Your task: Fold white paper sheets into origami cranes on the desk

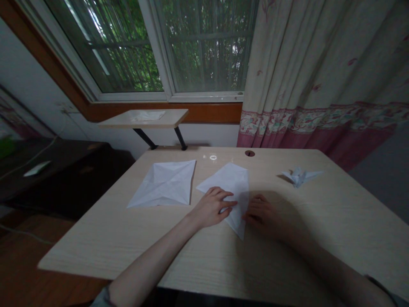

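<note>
A white sheet folded into a triangle point(231, 181) lies on the light wooden table point(204, 251), in front of me. My left hand point(212, 207) rests flat on its left part with the fingers stretched out and pressing down. My right hand point(260, 213) touches the sheet's right edge near the lower tip, fingers curled against the fold. A creased, unfolded white square of paper point(166, 183) lies to the left. A finished white paper crane point(300, 175) sits at the right, apart from both hands.
A small raised shelf point(143, 119) with paper on it stands at the table's back edge under the window. A cable hole point(249, 153) is in the tabletop. A patterned curtain point(319, 76) hangs at the right. A dark cabinet point(47, 170) stands left.
</note>
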{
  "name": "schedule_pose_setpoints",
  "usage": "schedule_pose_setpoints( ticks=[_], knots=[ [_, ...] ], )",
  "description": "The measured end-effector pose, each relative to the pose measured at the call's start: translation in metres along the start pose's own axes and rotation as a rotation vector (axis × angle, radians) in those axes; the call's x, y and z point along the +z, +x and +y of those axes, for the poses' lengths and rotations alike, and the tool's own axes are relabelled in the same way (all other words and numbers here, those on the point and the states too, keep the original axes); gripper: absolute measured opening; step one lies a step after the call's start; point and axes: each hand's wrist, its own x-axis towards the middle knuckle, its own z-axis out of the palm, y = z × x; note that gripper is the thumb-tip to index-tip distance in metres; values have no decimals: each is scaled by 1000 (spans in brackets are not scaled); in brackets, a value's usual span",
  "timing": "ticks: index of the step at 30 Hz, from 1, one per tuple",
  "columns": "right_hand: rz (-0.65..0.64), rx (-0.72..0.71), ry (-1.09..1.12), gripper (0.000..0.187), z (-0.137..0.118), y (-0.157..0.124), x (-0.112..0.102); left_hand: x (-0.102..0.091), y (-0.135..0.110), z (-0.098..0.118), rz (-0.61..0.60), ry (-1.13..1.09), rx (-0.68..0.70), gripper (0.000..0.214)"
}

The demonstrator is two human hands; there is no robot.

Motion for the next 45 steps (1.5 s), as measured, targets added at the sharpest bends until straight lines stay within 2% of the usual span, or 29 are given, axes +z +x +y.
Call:
schedule_pose_setpoints(
  ticks=[4,9,15,19,29,40,45],
  knots=[
    [105,98,-124,25,13,-2,4,-1,1,0,-1,9,3,30],
    [193,111,-67,26,18,-2,6,-1,1,0,10,29,11,28],
    [182,116,-19,33,23,-5,11,0,0,0,15,68,29,28],
    [237,87,-36,35,26,-6,13,3,0,-1,40,80,47,26],
    [265,23,-66,34,19,-4,6,3,0,0,114,35,121,23],
    [455,14,-107,36,15,-2,-4,3,2,5,107,5,154,23],
    [382,-4,-177,38,14,1,-6,1,2,8,72,-59,157,24]
  ],
)
